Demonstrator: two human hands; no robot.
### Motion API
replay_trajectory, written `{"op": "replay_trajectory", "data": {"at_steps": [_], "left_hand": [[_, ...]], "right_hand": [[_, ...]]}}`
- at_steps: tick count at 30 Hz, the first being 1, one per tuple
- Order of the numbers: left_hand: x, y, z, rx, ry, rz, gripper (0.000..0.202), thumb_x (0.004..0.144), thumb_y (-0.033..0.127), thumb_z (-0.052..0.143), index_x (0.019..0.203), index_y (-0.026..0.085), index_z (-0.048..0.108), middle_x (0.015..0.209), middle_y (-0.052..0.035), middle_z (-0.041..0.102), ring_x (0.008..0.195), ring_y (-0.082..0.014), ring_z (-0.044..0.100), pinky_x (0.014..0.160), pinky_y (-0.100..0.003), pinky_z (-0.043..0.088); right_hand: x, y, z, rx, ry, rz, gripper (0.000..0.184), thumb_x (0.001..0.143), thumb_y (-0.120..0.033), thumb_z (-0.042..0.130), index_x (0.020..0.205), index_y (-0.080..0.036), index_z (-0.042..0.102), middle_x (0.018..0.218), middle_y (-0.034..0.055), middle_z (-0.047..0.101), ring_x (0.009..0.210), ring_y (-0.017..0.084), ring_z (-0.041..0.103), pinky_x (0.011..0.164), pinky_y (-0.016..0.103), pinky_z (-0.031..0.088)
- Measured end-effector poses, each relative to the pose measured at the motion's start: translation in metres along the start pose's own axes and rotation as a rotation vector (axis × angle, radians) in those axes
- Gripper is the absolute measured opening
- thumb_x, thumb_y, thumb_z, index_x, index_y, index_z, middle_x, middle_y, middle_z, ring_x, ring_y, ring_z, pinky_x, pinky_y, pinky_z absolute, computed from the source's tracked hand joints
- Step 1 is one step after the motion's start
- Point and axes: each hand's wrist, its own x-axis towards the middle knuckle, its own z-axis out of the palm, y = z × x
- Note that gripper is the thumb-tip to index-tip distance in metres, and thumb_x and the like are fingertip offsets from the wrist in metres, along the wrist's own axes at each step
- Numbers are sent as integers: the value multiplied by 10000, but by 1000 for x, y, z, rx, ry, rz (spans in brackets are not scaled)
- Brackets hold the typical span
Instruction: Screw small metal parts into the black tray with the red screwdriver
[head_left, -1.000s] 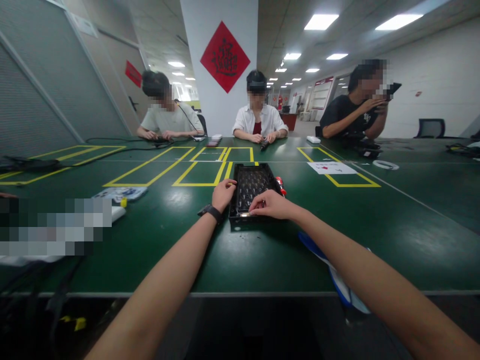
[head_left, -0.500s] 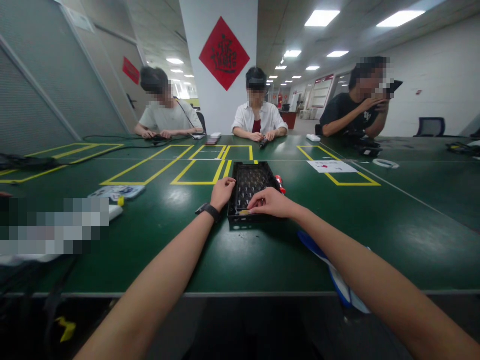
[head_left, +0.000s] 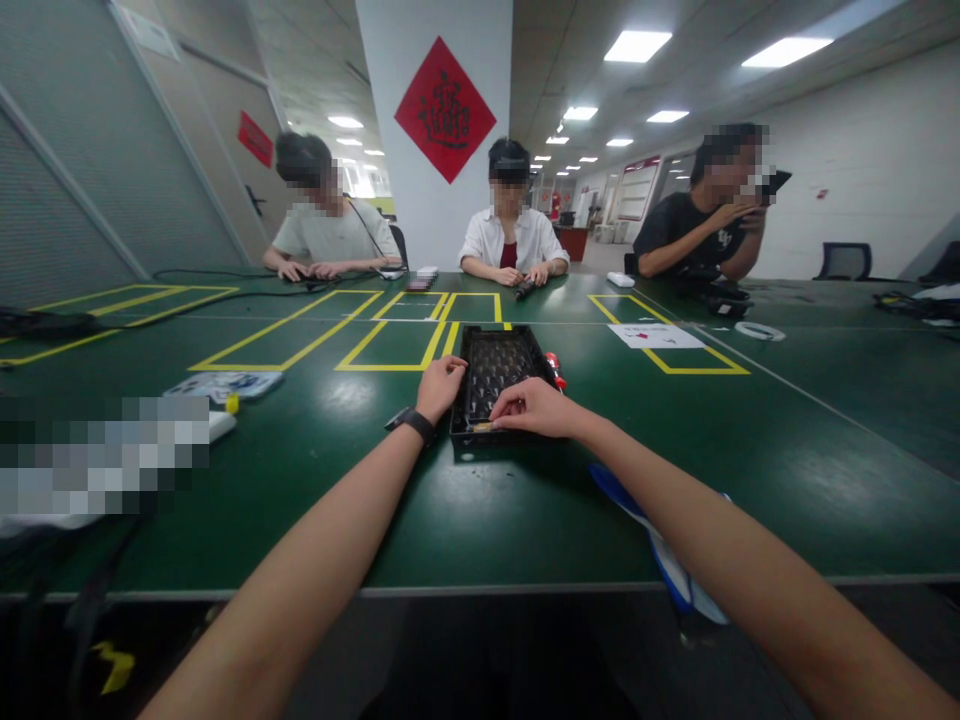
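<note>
In front of me on the green table lies a black rectangular tray [head_left: 501,365] with rows of small pale pieces in it. My left hand [head_left: 441,388] is at its left rim, thumb and fingers pinched together; a tiny tan bit shows at the fingertips, too small to name. Over the tray's near right corner, my right hand [head_left: 529,407] has its fingers bent and closed. Its fingertips meet the near inner edge beside a small yellowish strip [head_left: 480,427]. Whatever is between those fingertips is hidden. A red object [head_left: 556,372] sits against the tray's right side, partly covered.
A blue-and-white item [head_left: 667,555] lies under my right forearm at the table's front edge. Yellow tape outlines [head_left: 285,330] mark the tabletop. A printed sheet [head_left: 656,336] lies right of the tray, a flat patterned packet [head_left: 225,385] to the left. Several people sit across the table.
The whole view has shifted slightly. My right fingertips have moved a little left along the tray's near edge, and my left hand stays at the rim.
</note>
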Motion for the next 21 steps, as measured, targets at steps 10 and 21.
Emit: {"op": "replay_trajectory", "data": {"at_steps": [10,21], "left_hand": [[-1,3,-2,21,-9,10,249,789,242,447,895,162,657,871,-54,658,834,-174,573,781,-288,431],[-1,1,-1,11,2,8,246,791,250,444,876,165,659,870,-56,653,836,-172,567,781,-286,431]], "right_hand": [[0,3,1,-66,-5,-10,278,726,-347,646,837,-102,719,672,43,655,568,82,511,554,194,371],[1,3,2,-61,-5,-5,295,726,-358,641,849,-99,710,662,40,640,557,77,493,537,194,362]]}}
